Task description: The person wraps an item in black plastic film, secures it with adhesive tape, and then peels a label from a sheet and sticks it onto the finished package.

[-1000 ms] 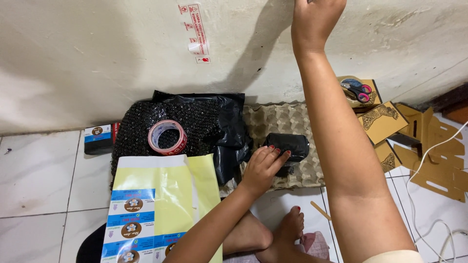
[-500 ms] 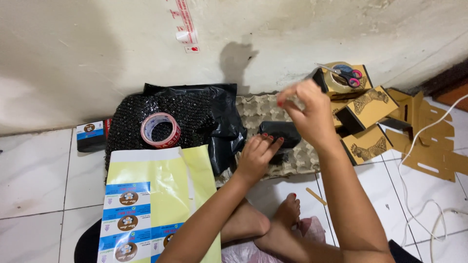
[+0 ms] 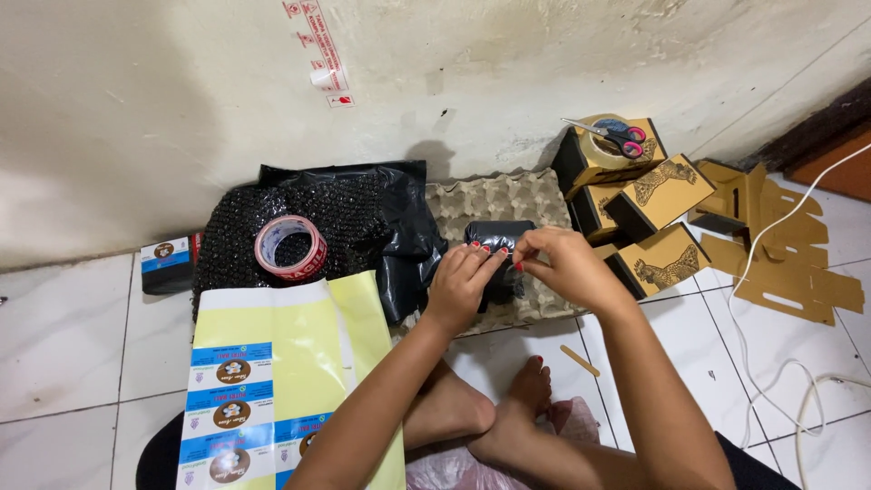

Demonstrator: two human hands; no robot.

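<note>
Both hands now meet on the small parcel wrapped in shiny black plastic (image 3: 497,259), which lies on the grey moulded-pulp egg tray (image 3: 494,195) at the foot of the wall, in the middle of the scene. A second ago the right hand (image 3: 567,265) was raised high against the wall; it has since come down, and its thumb and forefinger are pinched together at the parcel's top right edge, though whether they hold a strip of tape I cannot tell. The left hand (image 3: 460,286) lies flat with fingers closed over the parcel's near left side, pressing it in place as before. So the work has moved from fetching to the parcel itself. A red-and-white tape roll (image 3: 291,247) rests on black bubble wrap (image 3: 349,213) to the left.
</note>
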